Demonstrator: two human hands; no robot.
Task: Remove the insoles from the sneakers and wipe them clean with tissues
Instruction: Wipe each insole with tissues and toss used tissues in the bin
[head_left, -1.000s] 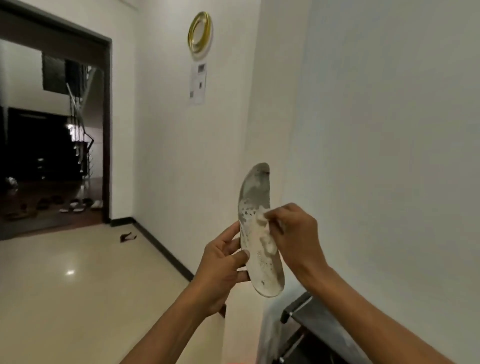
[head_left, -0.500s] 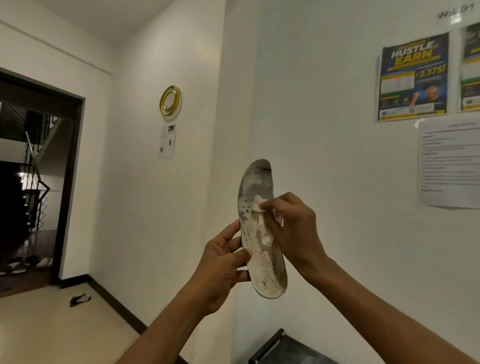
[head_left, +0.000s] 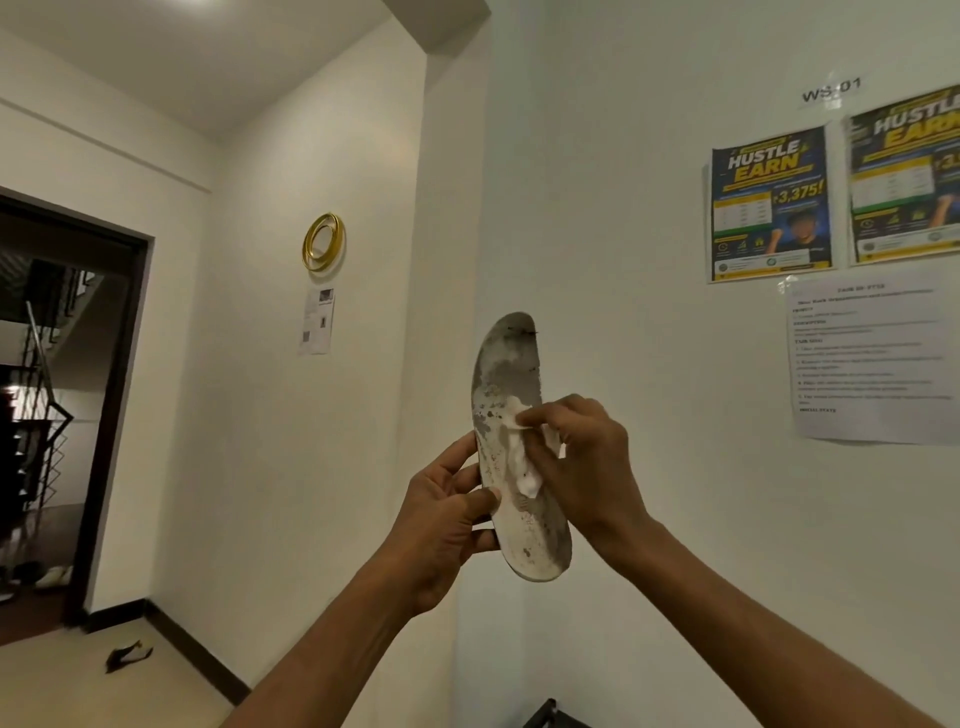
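Grey-stained white foam insole (head_left: 506, 364), clamped only by the left hand (head_left: 441, 530), may slip while the right hand (head_left: 582, 467), pinching crumpled white tissue (head_left: 524, 480), rubs.

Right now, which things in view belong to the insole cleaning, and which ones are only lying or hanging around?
For the job:
insole, held upright by the left hand
tissue, pressed on it by the right hand

Not for the job:
gold ring on the wall
two posters
printed sheet
dark scrap on the floor
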